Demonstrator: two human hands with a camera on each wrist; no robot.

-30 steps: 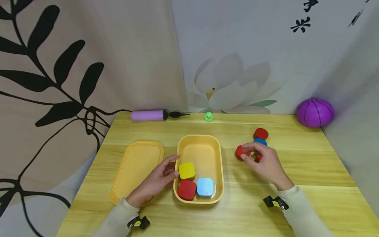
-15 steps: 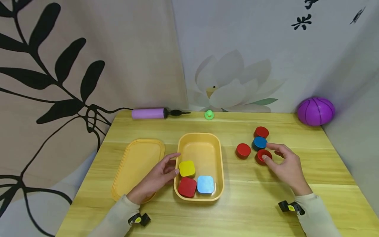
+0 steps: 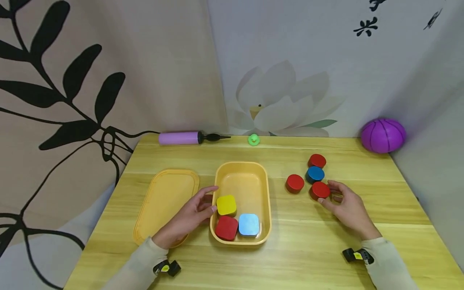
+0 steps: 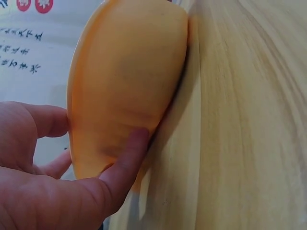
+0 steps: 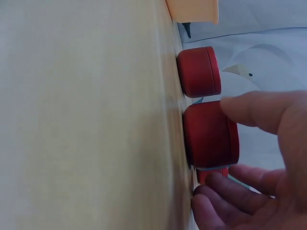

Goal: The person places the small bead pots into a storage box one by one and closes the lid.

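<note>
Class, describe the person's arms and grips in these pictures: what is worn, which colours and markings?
The left sleeve and right sleeve are long, plain and off-white. At each wrist sits a black band carrying a boxy black unit and a small yellow patch. The left grip and right grip are bare, ungloved; no cables or rings show.

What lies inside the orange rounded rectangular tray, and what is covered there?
The orange rounded rectangular tray holds a yellow rounded-square block, a red rounded-square block and a light-blue rounded-square block. Its floor beneath them is covered; anything there cannot be seen.
</note>
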